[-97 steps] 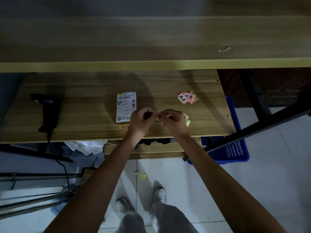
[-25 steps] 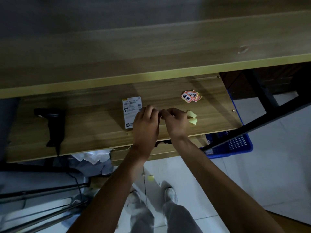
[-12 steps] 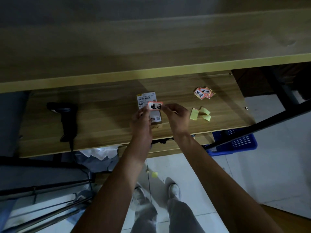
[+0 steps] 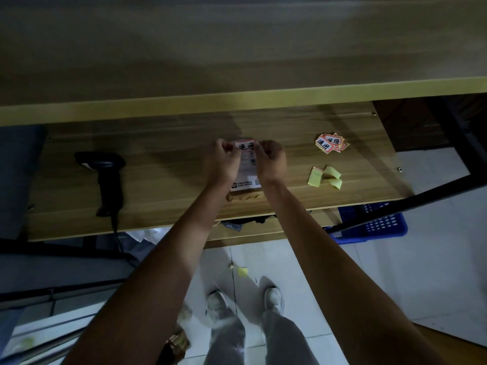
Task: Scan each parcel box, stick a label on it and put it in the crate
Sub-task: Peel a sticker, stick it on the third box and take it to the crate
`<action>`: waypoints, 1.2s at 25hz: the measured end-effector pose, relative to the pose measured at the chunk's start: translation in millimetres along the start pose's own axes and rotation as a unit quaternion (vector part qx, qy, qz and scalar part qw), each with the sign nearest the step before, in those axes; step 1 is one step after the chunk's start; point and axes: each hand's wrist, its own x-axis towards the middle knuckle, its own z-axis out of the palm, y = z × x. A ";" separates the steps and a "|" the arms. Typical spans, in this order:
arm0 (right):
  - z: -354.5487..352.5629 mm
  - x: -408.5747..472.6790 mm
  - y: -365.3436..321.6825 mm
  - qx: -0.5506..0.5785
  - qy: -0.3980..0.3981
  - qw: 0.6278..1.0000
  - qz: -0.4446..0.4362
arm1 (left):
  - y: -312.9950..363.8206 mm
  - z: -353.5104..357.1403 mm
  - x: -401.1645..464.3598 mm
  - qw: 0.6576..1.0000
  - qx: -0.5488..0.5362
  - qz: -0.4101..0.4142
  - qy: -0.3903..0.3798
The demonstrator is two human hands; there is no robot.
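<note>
Your left hand [image 4: 222,162] and right hand [image 4: 271,160] pinch the flimsy sticky label [image 4: 246,146] by its ends over the light box [image 4: 245,180] between them; keep gripping only those edges.

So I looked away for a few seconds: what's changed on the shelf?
The peeled label, pinched by the left hand and right hand, moved from the near edge to the parcel box's far end. Yellow backing scraps were dropped. Scanner and label pile stayed.
</note>
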 end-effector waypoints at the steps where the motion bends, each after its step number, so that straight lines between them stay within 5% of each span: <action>1: 6.6 7.9 3.0 -0.023 0.017 1.000 0.005 | -3.0 4.7 10.0 0.999 0.040 0.026 0.005; 6: 21.3 31.7 11.1 -0.077 0.057 0.995 0.017 | -9.9 30.1 32.6 0.978 0.200 0.026 0.051; 21: 28.8 34.2 18.8 -0.138 0.060 0.989 -0.001 | -10.9 45.8 30.3 0.978 0.128 -0.029 0.160; 30: 30.6 35.4 21.4 -0.148 0.075 0.986 -0.007 | -14.3 45.5 30.6 0.982 0.112 -0.028 0.151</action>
